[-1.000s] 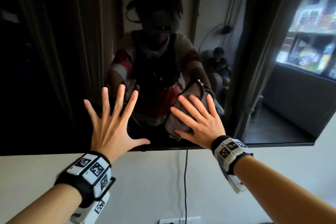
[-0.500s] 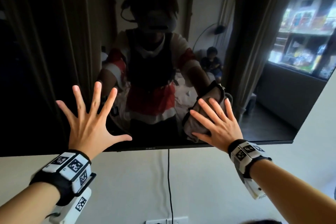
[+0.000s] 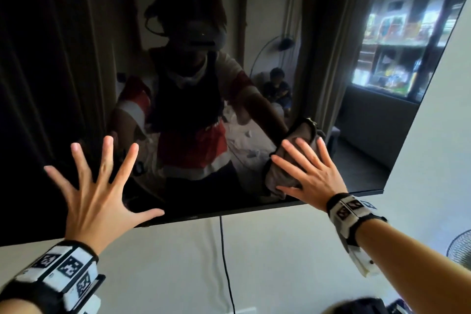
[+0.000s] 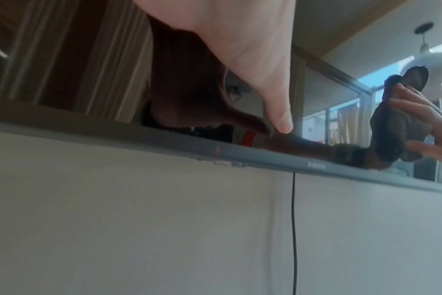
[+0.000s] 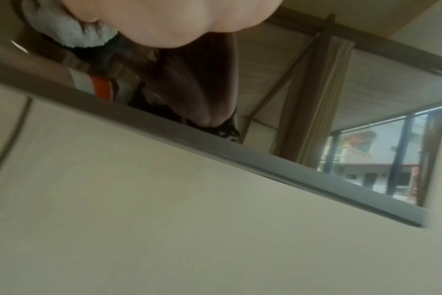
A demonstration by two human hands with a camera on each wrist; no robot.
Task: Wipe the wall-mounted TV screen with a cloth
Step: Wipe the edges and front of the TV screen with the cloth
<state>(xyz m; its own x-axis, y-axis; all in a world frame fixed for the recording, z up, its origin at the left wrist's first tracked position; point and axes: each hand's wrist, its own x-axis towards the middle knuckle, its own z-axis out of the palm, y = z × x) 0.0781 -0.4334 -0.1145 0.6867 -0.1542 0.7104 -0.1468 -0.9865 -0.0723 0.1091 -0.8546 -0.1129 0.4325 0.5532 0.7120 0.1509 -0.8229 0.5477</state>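
The dark wall-mounted TV screen [image 3: 76,58] fills the upper part of the head view and mirrors the room. My right hand [image 3: 308,173] lies flat with straight, spread fingers and presses a grey cloth [image 3: 279,176] against the screen's lower right area. My left hand [image 3: 99,186] is spread flat on the lower left of the screen, its thumb near the bottom bezel [image 3: 204,216]. In the left wrist view my left thumb [image 4: 278,111] touches the screen just above the bezel [image 4: 265,157], and the cloth [image 4: 391,129] shows at the right. The right wrist view shows the cloth [image 5: 71,34] under my palm.
A black power cable [image 3: 225,262] hangs down the pale wall [image 3: 280,250] below the TV, toward a wall socket [image 3: 244,311]. The TV's right edge [image 3: 423,99] slants beside bare wall. A fan [image 3: 461,244] shows at the far right.
My right hand has slid the cloth to the right along the lower screen. The left hand stays spread on the screen, and the view has shifted rightward.
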